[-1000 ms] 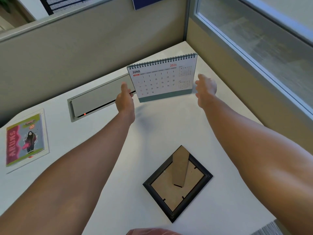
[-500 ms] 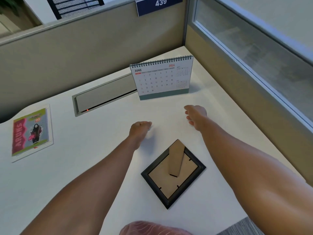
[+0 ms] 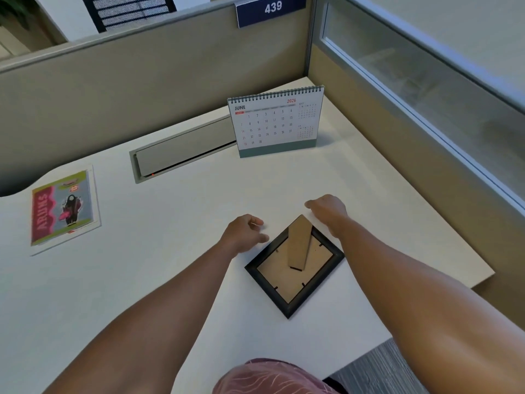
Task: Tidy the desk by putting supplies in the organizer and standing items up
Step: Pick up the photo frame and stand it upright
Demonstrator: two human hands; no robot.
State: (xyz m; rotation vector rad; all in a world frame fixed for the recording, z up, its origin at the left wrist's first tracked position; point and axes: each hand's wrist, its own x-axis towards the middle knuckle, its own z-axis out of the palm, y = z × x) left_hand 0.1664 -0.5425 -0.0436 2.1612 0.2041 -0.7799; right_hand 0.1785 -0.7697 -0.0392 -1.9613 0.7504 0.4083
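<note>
Two bare forearms: reach up from the lower frame toward the centre, one on each side of the picture frame.
Desk [image 3: 170, 280]: white top fills most of the view; its right edge cuts diagonally toward lower right, grey carpet below; wide bare stretch at left centre.
Cable tray [image 3: 181, 153]: long grey slot set in the desk, upper centre, its right end behind the calendar.
Desk calendar [image 3: 277, 123]: stands upright near the far corner, upper centre, June page facing us, well apart from both hands.
Picture frame [image 3: 294, 268]: black, lies face down at centre, turned like a diamond, cardboard stand on its back.
Booklet [image 3: 64, 209]: flat at left, near the desk's curved edge.
Left hand [image 3: 244, 233]: fingers loosely curled, holding nothing, just beside the frame's upper-left edge; contact unclear.
Right hand [image 3: 326, 211]: relaxed, empty, over the frame's top corner.
</note>
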